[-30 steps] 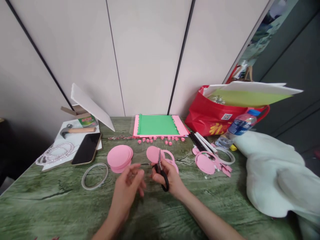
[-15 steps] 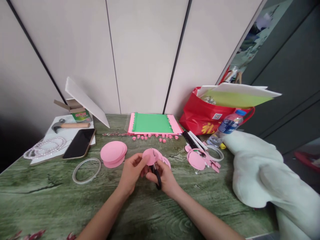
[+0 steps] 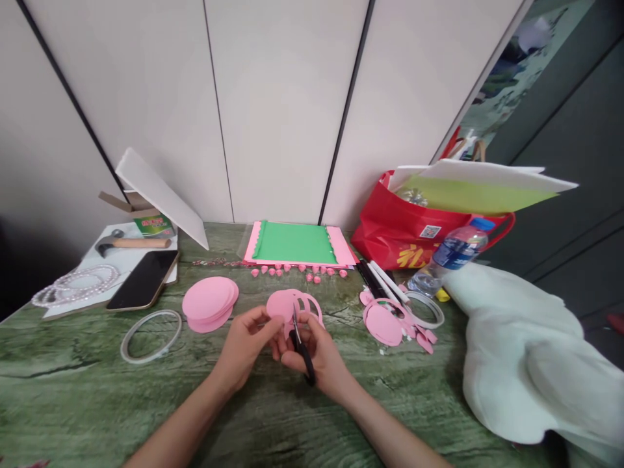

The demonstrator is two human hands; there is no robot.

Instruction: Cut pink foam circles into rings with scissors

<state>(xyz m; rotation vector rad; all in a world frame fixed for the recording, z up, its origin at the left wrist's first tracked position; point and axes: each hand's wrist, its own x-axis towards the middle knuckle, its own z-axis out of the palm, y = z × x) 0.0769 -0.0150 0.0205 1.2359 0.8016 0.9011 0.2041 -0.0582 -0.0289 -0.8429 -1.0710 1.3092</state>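
Between finger and thumb of my left hand (image 3: 251,341) is a pink paper circle (image 3: 279,304), held up over the table. My right hand (image 3: 314,351) is closed round the black handles of a pair of scissors (image 3: 302,354), whose blades point away from me and lie against the circle's right edge. Just behind my right fingers, pink paper rings (image 3: 315,307) rest on the table, partly hidden. To the left of my hands lies a stack of larger pink paper circles (image 3: 209,300).
Farther back are a green sheet on pink paper (image 3: 295,242) and a row of small pink pieces (image 3: 316,279). At left lie a tape roll (image 3: 127,341), a phone (image 3: 143,279) and a hammer (image 3: 141,243). Paper scraps (image 3: 383,324), a bottle (image 3: 458,250) and a red bag (image 3: 375,227) are at right.
The scissors' blades have shifted to the circle's right edge, and the circle has moved slightly left. My hands stay close together. The whole view has shifted a little.
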